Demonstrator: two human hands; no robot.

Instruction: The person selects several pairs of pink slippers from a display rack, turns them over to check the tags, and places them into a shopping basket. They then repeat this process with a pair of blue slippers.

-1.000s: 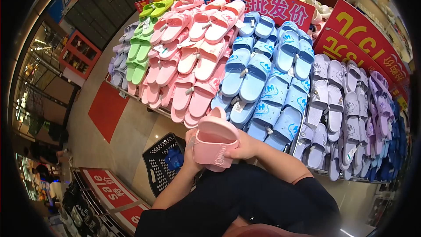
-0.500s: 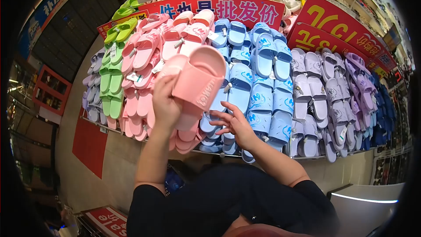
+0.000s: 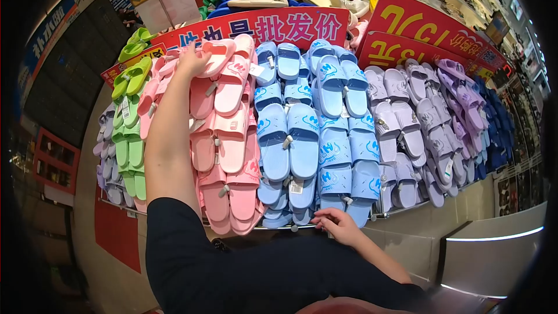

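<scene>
My left hand [image 3: 190, 63] is stretched up to the top of the pink slipper stack [image 3: 226, 139] and grips a pink slipper [image 3: 216, 51] that lies against the top pairs. My right hand [image 3: 338, 225] is low, fingers apart, holding nothing. It touches the bottom edge of the display just under the blue slippers [image 3: 302, 139]. My dark sleeve fills the lower part of the view.
The sloping display also holds green slippers [image 3: 129, 116] on the left, lilac slippers [image 3: 407, 128] and dark blue ones on the right. Red price signs [image 3: 424, 29] stand above it. A white counter edge [image 3: 494, 238] runs at the lower right.
My left hand has carried the pink slipper from in front of my chest up to the top of the pink stack. My right hand let go of it and dropped to the display's lower edge.
</scene>
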